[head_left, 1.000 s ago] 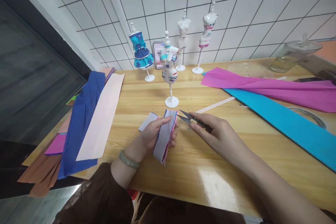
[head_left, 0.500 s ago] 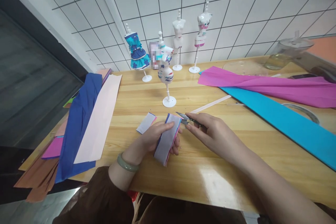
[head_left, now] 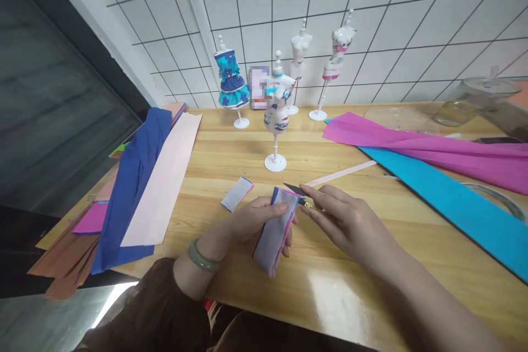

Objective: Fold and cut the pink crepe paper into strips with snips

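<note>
A layered strip (head_left: 275, 234), pale lilac on top with blue and pink edges, is pinched in my left hand (head_left: 253, 219), thumb on top and fingers beneath. My right hand (head_left: 338, 210) grips small dark-bladed snips (head_left: 300, 193) at the strip's upper right corner; the handle is mostly hidden by the fingers. Left of the strip a smaller piece (head_left: 237, 194) of the same colours lies on the wooden table (head_left: 218, 162). Beyond the hands stands a white mini mannequin (head_left: 277, 115) with coloured scraps around its body.
Behind stand a mannequin in a blue dress (head_left: 231, 80) and two more (head_left: 300, 52) (head_left: 339, 52). Blue paper (head_left: 132, 187) and pale pink paper (head_left: 165, 187) lie left. Magenta paper (head_left: 416, 146), turquoise paper (head_left: 445, 209) and a tape roll (head_left: 495, 198) lie right.
The view has shifted, so most things sit differently in the picture. The snips' blades look wider apart at the strip's corner. Both hands keep their holds.
</note>
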`<state>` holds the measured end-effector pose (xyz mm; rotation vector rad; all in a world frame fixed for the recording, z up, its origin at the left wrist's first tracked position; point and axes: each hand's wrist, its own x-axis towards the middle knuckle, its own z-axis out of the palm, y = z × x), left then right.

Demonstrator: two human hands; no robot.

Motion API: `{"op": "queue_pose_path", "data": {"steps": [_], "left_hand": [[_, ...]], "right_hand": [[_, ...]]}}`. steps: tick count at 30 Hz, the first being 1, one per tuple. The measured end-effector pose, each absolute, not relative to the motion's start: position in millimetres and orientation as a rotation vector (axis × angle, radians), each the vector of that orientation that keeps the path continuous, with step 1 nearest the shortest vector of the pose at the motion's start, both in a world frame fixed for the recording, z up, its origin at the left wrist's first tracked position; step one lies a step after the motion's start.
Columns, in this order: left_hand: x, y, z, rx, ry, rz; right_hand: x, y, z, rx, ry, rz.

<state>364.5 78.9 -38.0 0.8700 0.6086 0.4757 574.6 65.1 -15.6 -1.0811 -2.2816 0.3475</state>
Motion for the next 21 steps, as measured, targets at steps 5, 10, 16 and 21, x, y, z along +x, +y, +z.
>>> {"op": "queue_pose_path", "data": {"steps": [5, 10, 16, 21], "left_hand": [[362.5, 78.5, -37.2, 0.894, 0.577, 0.470], [360.5, 78.2, -37.2, 0.946, 0.576, 0.460], [361.2, 74.6, -39.6, 0.973, 0.570, 0.430], [361.9, 73.7, -36.7, 0.986, 0.539, 0.403]], "right_hand": [[575.9, 64.9, -14.7, -1.029, -2.305, 0.332], [576.7, 65.5, -15.6, -1.006, -2.294, 0.376], [577.7, 66.4, -18.7, -1.009, -2.317, 0.414], [577.1, 65.5, -16.4, -0.961, -2.332, 0.440]]}}
